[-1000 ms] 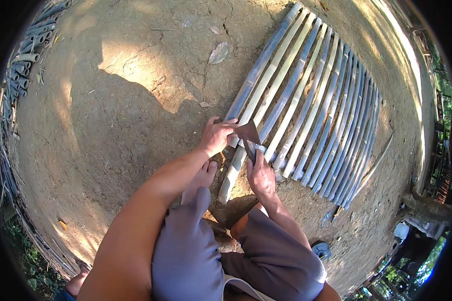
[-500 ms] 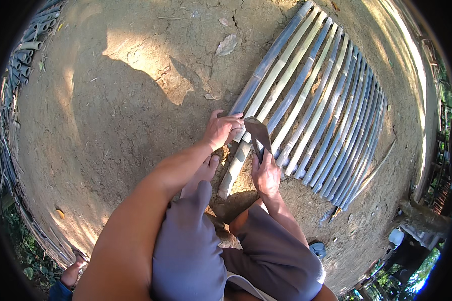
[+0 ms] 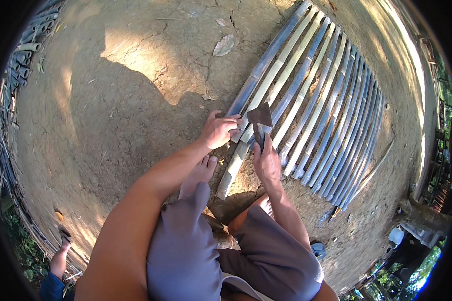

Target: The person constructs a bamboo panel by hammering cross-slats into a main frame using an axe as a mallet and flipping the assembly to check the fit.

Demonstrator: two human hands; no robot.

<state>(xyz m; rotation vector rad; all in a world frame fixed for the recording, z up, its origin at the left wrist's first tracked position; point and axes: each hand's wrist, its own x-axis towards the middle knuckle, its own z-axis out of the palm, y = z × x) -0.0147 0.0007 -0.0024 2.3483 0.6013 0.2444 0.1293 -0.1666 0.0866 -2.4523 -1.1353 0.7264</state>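
Before me lies a slatted panel of split bamboo (image 3: 311, 100), grey-blue and pale strips side by side. My left hand (image 3: 218, 131) is closed round the near end of the outermost left bamboo strip (image 3: 253, 75), fingertips on top, thumb side partly hidden. In my right hand (image 3: 267, 163) is a broad-bladed chopping knife (image 3: 260, 116), gripped by its handle. Its dark blade is above the near ends of the left strips; whether it touches them I cannot tell. A short bamboo piece (image 3: 231, 175) sticks out toward me under the strip ends, between my feet.
Packed bare earth (image 3: 120, 120) surrounds the panel, with a dry leaf (image 3: 223, 45) on it. Bamboo poles (image 3: 25, 65) are stacked at the far left. A sandal (image 3: 318, 250) lies to the right of my knee. Another person's leg (image 3: 60, 258) shows at lower left.
The knife has turned and shifted slightly right, its blade now more upright and broad side showing. My left hand stays at the strip's end. The other person's leg has moved up and left.
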